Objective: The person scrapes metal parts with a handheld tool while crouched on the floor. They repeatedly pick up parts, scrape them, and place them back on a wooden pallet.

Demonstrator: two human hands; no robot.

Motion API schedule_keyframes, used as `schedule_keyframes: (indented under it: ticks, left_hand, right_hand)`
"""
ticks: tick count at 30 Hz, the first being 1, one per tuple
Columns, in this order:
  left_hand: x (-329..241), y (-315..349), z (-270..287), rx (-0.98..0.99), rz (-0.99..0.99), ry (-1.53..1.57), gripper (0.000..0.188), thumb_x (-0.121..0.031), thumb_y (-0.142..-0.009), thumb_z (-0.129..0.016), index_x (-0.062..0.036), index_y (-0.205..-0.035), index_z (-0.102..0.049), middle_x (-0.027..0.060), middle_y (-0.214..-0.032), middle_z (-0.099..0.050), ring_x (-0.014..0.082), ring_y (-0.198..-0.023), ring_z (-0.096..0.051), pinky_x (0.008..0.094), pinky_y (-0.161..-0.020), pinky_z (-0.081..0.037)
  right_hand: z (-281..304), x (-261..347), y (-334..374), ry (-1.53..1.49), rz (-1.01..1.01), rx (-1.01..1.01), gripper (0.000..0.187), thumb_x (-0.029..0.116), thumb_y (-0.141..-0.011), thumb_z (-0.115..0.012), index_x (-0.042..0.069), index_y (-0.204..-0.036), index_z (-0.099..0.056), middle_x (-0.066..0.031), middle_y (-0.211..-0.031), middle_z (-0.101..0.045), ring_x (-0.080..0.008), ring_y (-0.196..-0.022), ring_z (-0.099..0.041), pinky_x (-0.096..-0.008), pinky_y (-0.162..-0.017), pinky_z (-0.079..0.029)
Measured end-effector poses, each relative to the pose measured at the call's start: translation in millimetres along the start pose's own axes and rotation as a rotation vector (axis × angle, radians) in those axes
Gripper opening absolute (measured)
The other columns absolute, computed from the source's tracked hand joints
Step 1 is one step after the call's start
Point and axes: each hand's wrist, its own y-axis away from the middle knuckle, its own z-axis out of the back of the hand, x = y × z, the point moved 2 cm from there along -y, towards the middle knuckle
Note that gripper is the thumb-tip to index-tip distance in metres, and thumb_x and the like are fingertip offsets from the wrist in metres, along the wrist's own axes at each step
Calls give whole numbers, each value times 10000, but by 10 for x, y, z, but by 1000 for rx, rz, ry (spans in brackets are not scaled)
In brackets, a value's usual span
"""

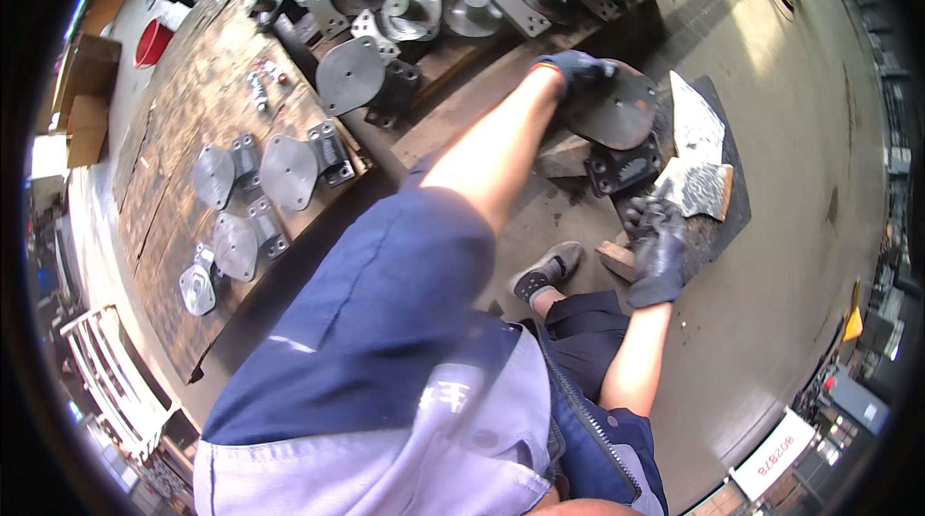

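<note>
My left hand point(581, 71), in a dark glove with an orange cuff edge, grips the upper rim of a round-cornered grey metal plate point(612, 109). This plate belongs to a caster-like bracket whose black drilled flange point(624, 167) sits below it, over a low stand. My right hand point(657, 238), in a dark glove, is curled beside the lower edge of a paint-stained whitish pad point(696, 188); what its fingers hold cannot be made out. A second whitish stained piece point(698, 126) lies beyond, on a dark board point(729, 159).
At left, a worn wooden table point(159, 208) carries several similar brackets point(289, 172) and small tubes point(258, 92). Many metal parts point(409, 10) crowd a bench ahead; one plate point(351, 76) stands at its near edge. A wood block point(617, 261) is near my right hand. My shoe point(547, 270) is below.
</note>
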Motion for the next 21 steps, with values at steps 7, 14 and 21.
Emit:
schedule_keyframes:
  ticks: [7,14,21]
  left_hand:
    - [-567,335,-34,-387,-81,-201,501,-489,-649,-648,-42,-874,-674,231,-901,-621,382,-862,-604,382,-746,-494]
    - [-932,943,407,-703,-149,-216,337,-408,-681,-671,-95,-807,-673,153,-840,-660,302,-826,-639,366,-736,-504]
    - [-443,901,981,-957,191,-559,442,-467,-787,-602,-57,-933,-677,176,-977,-649,297,-956,-622,375,-802,-494]
  right_hand:
    - [265,229,-32,111,236,-206,145,132,-884,-563,28,-984,-552,-92,-857,-638,-141,-675,-588,-260,-597,-485]
    - [301,307,154,171,212,-247,155,166,-899,-551,45,-996,-559,-51,-787,-603,-90,-596,-512,-233,-549,-439]
    - [150,269,253,-85,-25,-56,188,130,-902,-519,70,-1080,-531,-80,-882,-605,-77,-561,-431,-227,-537,-393]
